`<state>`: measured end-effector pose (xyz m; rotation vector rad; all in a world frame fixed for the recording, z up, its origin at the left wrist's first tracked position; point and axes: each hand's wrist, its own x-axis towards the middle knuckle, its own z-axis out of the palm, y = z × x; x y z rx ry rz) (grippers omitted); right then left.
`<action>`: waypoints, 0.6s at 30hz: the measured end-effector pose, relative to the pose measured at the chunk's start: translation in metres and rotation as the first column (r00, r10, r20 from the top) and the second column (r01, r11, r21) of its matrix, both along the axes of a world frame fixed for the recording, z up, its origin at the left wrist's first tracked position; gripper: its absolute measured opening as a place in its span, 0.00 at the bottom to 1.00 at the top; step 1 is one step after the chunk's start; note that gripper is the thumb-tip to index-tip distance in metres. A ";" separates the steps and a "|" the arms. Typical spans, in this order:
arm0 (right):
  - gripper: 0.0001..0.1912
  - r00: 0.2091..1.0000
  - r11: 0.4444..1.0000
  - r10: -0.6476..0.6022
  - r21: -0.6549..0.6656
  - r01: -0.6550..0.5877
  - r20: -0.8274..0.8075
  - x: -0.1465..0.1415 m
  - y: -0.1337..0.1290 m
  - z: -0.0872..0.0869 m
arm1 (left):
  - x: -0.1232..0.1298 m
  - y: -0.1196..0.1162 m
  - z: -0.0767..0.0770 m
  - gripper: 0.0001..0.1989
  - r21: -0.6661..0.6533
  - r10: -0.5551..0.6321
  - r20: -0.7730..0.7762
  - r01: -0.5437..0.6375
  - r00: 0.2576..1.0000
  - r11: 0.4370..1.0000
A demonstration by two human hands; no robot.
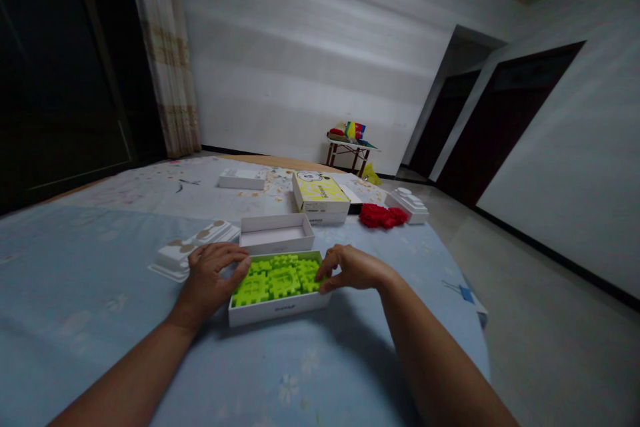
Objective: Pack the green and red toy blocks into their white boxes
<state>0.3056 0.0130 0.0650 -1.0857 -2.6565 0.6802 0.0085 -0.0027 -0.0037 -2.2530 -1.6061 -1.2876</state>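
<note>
A pale blue bed sheet (90,280) carries the items, with the nearest group at the bed's near edge. At left, a white moulded insert (193,252) lies just beside the left hand (213,283). The left hand is partly curled, its fingertips and thumb at the left end of the green interlocking plastic pieces (277,280); whether it is gripping them cannot be told. These pieces lie flat, fitted together inside a shallow white box (277,312), between the two hands and touched by both. An open white box lid (277,235) sits just behind the box. The right hand (353,268) is also partly curled, its fingertips at the right end of the green pieces; its grip likewise cannot be told.

Toward the far edge of the bed, from left to right, are a white carton (243,179), a yellow-and-white box (320,192), a heap of red plastic pieces (380,215) and a second white moulded insert (407,205). Beyond the bed, a low table (345,157) holds brightly coloured items.
</note>
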 end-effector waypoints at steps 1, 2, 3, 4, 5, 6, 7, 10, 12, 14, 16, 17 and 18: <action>0.10 1.000 1.000 -0.015 0.011 0.015 -0.009 0.000 0.001 -0.003 | 0.000 0.000 0.000 0.13 -0.004 -0.002 0.000 0.002 1.000 1.000; 0.09 0.999 0.999 -0.036 0.022 0.036 -0.026 -0.001 0.003 -0.005 | 0.000 0.000 0.001 0.13 -0.006 -0.004 -0.001 0.004 1.000 1.000; 0.09 0.997 0.998 -0.060 0.032 0.061 -0.046 -0.002 0.004 -0.007 | 0.000 0.000 0.001 0.13 -0.005 -0.006 -0.002 0.006 1.000 1.000; 0.09 0.994 0.995 -0.086 0.045 0.089 -0.064 -0.003 0.005 -0.009 | 0.000 0.000 0.001 0.13 -0.003 -0.006 -0.002 0.006 1.000 1.000; 0.09 0.991 0.992 -0.110 0.056 0.114 -0.073 -0.005 0.006 -0.011 | 0.000 0.000 0.001 0.13 -0.003 -0.005 -0.003 0.005 1.000 1.000; 0.10 0.990 0.989 -0.125 0.064 0.130 -0.068 -0.006 0.006 -0.011 | 0.000 0.000 0.001 0.13 -0.004 -0.007 -0.005 0.007 1.000 1.000; 0.10 0.989 0.988 -0.134 0.068 0.138 -0.055 -0.007 0.006 -0.012 | 0.000 0.000 0.001 0.13 -0.008 -0.008 -0.007 0.008 1.000 1.000; 0.13 0.991 0.988 -0.133 0.080 0.135 -0.027 -0.010 0.005 -0.012 | -0.001 0.000 0.001 0.13 -0.016 -0.005 -0.010 0.004 1.000 1.000; 0.13 0.985 0.980 -0.148 0.118 0.159 -0.091 -0.011 0.005 -0.012 | -0.001 -0.001 0.000 0.12 -0.008 0.003 -0.010 -0.004 1.000 1.000; 0.12 0.968 0.961 -0.166 0.189 0.202 -0.190 -0.013 0.005 -0.012 | -0.001 -0.001 0.000 0.12 0.000 0.006 -0.008 -0.006 1.000 1.000; 0.12 0.956 0.938 -0.155 0.266 0.222 -0.251 -0.019 0.005 -0.014 | 0.000 -0.001 0.000 0.12 -0.003 0.005 -0.006 -0.005 1.000 1.000; 0.13 0.958 0.932 -0.133 0.295 0.208 -0.255 -0.023 0.006 -0.015 | 0.000 -0.001 0.000 0.13 -0.007 0.006 -0.004 -0.006 1.000 1.000; 0.15 0.963 0.931 -0.109 0.315 0.185 -0.245 -0.028 0.006 -0.017 | 0.000 -0.002 0.000 0.13 -0.012 0.009 -0.002 -0.009 1.000 1.000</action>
